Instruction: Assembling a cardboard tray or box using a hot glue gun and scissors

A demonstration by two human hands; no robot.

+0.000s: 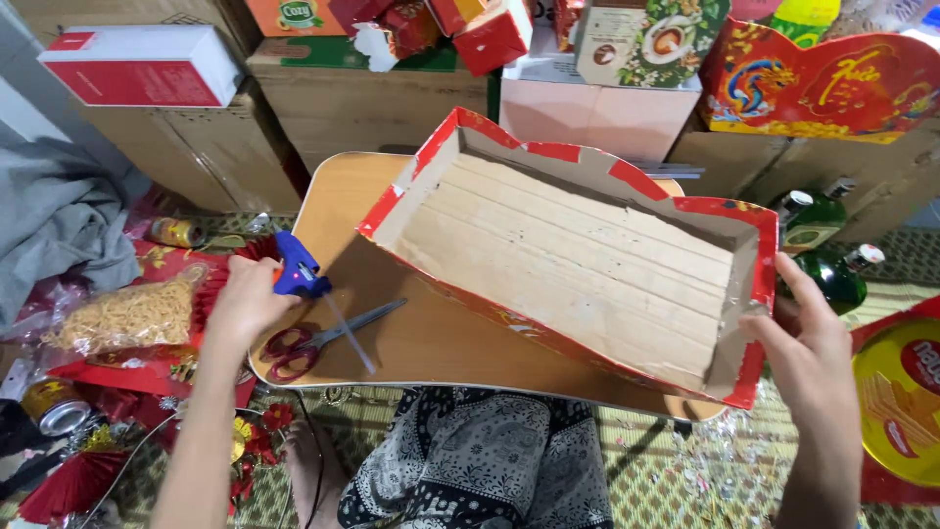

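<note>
At the left of the frame, a blue glue gun [296, 266] is being gripped in the closed left hand [247, 302], just above the red-handled scissors [323, 338] lying on the small wooden table [431, 343]. At the right, the red cardboard tray [573, 250] is being held tilted by its near corner, pinched in the right hand [808, 338]. Glue is probably best laid with the tray kept steady against the table.

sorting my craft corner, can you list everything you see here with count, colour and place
cardboard tray: 1, red outside, tan inside, tilted on the table
low table: 1, light wood, centre
glue gun: 1, blue, left table edge
scissors: 1, red handles, on the table
glass bottles: 2, green, right
round tin: 1, yellow, far right
cans: 2, gold, left floor
cardboard boxes: several, brown, behind
left hand: on the glue gun
right hand: holding the tray's corner
</note>
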